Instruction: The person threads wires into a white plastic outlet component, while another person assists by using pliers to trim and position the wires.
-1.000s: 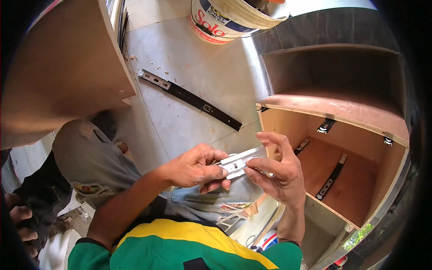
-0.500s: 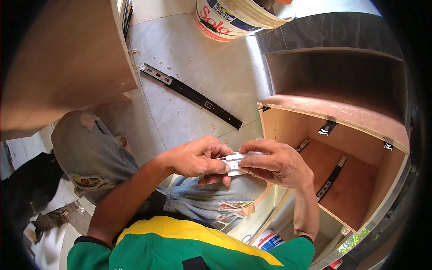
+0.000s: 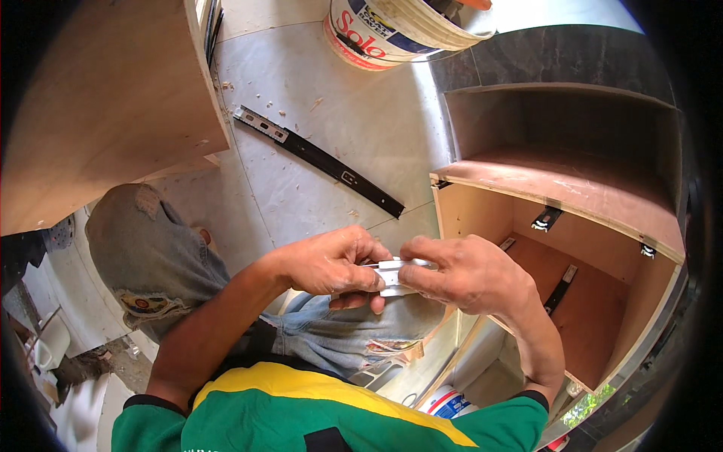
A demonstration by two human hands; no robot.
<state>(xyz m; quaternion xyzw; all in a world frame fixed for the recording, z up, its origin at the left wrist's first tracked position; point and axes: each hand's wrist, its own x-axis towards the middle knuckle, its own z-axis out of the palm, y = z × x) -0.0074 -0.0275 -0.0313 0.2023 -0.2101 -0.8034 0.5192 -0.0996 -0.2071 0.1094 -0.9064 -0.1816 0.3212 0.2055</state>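
Note:
A small white channelled piece point(image 3: 389, 280) is held above my bent knee, between both hands. My left hand point(image 3: 327, 262) pinches its left end between thumb and fingers; a thin light strip or rod shows beside the thumb. My right hand point(image 3: 474, 277) grips the right end, its thumb and fingers bent over the piece and covering much of it. What kind of piece it is, I cannot tell. Past my hands, a black drawer slide point(image 3: 320, 160) with a silver end lies diagonally on the tiled floor.
A wooden panel point(image 3: 98, 105) stands at the left. A white bucket point(image 3: 407, 34) sits at the far side. On the right is an open wooden cabinet point(image 3: 557, 181) with black slides point(image 3: 561, 290) inside. A smaller tub point(image 3: 449, 403) stands near my right elbow. Shavings litter the floor.
My right forearm and elbow have swung outward to the right, and the right-hand fingers have shifted on the white piece. A dark shape at the lower left has moved away.

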